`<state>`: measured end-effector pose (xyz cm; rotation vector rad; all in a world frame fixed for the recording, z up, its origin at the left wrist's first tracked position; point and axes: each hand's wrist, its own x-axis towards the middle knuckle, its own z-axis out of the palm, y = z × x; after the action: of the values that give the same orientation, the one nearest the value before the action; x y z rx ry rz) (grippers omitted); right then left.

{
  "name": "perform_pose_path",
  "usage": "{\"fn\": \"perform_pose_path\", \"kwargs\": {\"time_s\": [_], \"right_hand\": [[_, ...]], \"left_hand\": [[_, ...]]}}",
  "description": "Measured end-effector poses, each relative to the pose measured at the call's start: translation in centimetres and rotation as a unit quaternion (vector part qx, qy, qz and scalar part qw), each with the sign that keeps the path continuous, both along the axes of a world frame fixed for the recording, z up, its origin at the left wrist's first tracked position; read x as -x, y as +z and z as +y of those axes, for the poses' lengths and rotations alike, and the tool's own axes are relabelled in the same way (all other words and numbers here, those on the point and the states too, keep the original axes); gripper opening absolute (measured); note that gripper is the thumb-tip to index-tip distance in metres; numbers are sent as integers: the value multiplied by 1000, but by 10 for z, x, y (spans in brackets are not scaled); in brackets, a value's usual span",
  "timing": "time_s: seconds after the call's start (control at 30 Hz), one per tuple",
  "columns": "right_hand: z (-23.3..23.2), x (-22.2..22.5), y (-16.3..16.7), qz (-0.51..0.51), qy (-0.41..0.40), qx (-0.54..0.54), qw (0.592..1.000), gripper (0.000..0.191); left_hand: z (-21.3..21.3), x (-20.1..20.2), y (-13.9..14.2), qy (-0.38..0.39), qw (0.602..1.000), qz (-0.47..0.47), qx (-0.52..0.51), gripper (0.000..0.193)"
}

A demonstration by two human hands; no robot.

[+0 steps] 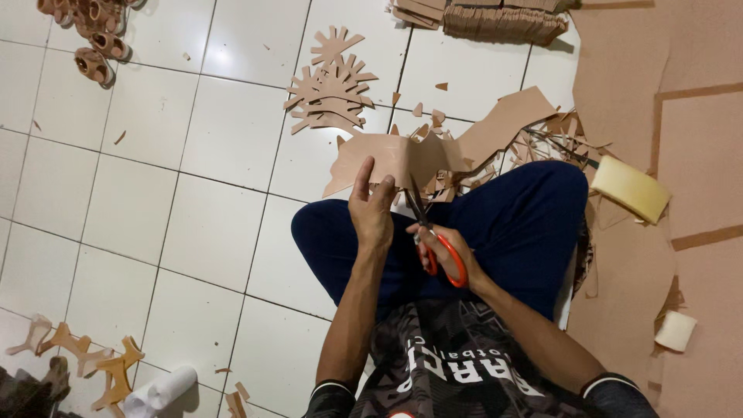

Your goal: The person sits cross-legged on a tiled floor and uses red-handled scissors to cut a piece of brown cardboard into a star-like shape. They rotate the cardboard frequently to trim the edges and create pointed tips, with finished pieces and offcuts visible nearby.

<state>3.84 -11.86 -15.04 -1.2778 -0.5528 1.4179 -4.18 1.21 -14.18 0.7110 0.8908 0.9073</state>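
The right hand (pixel 453 251) is closed through the orange handles of the scissors (pixel 433 240), blades biting into the tan sheet (pixel 402 159) just ahead of the knuckles. The left hand (pixel 371 205) pinches that sheet's near edge; keeping it taut beside the blades should steady the cut. Beyond lie offcuts (pixel 542 139) and a pile of cut shapes (pixel 333 89).

Matt tan leather-like sheet (pixel 387 159), glossy orange plastic-handled scissors (pixel 437 248), glossy white floor tiles (pixel 155 193)
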Motion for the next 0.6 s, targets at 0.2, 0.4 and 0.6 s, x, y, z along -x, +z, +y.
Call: {"fn": "perform_pose_path", "kwargs": {"time_s": [0.2, 0.4, 0.6], "right_hand": [[11, 0, 4, -39, -22, 7, 999, 52], [7, -5, 1, -63, -28, 6, 998, 47], [1, -12, -5, -43, -24, 48, 998, 42]], "left_hand": [[-11, 1, -5, -7, 999, 11, -38, 65], [-17, 3, -18, -22, 999, 24, -39, 67], [-10, 10, -21, -51, 996, 46, -52, 65]]}}
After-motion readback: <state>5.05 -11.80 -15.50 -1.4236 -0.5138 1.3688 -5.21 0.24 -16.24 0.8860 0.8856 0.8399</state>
